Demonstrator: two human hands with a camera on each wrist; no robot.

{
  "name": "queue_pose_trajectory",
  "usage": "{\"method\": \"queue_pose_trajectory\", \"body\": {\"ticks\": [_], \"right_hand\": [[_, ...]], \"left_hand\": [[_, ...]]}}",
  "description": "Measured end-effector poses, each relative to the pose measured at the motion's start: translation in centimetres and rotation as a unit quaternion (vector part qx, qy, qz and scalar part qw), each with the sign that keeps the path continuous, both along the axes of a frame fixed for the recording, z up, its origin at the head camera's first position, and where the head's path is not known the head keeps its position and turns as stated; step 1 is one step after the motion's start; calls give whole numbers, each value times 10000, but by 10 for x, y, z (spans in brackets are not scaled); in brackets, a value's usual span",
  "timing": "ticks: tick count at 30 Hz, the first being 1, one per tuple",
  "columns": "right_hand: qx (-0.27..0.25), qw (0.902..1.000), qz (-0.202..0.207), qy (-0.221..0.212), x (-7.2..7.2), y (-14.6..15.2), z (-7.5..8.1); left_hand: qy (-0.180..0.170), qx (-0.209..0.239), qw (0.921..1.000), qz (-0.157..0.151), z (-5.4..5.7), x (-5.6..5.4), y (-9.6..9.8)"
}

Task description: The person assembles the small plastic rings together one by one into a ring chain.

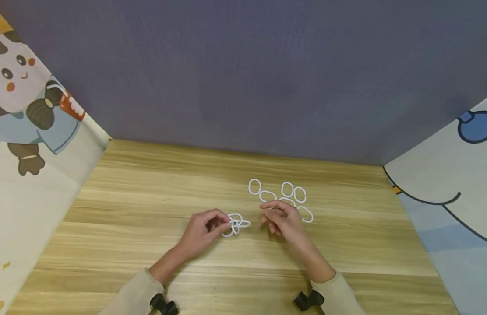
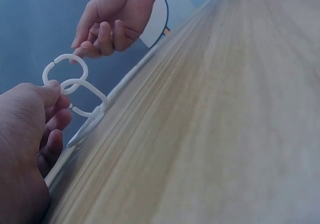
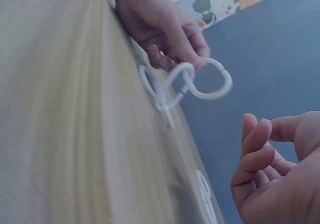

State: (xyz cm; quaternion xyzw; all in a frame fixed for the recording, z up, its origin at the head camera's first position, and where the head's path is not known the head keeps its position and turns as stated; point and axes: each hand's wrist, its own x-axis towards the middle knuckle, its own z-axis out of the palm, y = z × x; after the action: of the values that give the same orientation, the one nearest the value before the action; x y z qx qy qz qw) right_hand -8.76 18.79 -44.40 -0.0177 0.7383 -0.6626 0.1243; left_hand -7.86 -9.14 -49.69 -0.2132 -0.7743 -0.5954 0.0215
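Joining of the white split rings looks partly done: a short linked cluster (image 1: pixel 236 224) of at least three sits just above and against the wood-grain tabletop (image 1: pixel 180 175), near the middle. The left hand (image 1: pixel 202 229) has one of its rings (image 2: pixel 85 67) pinched between thumb and fingers. In the left wrist view that ring is raised and tilted, a second passes through it, and the lower part of the cluster rests at the table. Crossing loops make the exact count hard to tell.

The right hand (image 1: pixel 284 223) is beside the cluster but apart from it in the head view, its fingers loosely bent with nothing seen between them; whether thumb and fingertip meet, I cannot tell.

What seems left is the loose rings (image 1: pixel 294 192): six show beyond and beside the right hand, lying flat, none visibly linked, one partly covered by its fingers. By that count, judging from the layout, more rings are unjoined than joined.

Further out are the beige sleeves (image 1: pixel 135 293), black wrist devices (image 1: pixel 164 305), a grey-blue back panel (image 1: pixel 243 78), and a side panel printed with a cartoon animal (image 1: pixel 19 78).
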Motion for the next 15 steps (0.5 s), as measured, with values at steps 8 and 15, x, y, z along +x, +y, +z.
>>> {"method": "queue_pose_trajectory", "body": {"ticks": [8,15], "right_hand": [[62,9994,-328,79,-8,19,10],[171,9983,-557,29,-14,33,16]], "left_hand": [[-36,-18,10000,-2,-2,-1,0],[-24,55,10000,-31,-1,0,0]]}}
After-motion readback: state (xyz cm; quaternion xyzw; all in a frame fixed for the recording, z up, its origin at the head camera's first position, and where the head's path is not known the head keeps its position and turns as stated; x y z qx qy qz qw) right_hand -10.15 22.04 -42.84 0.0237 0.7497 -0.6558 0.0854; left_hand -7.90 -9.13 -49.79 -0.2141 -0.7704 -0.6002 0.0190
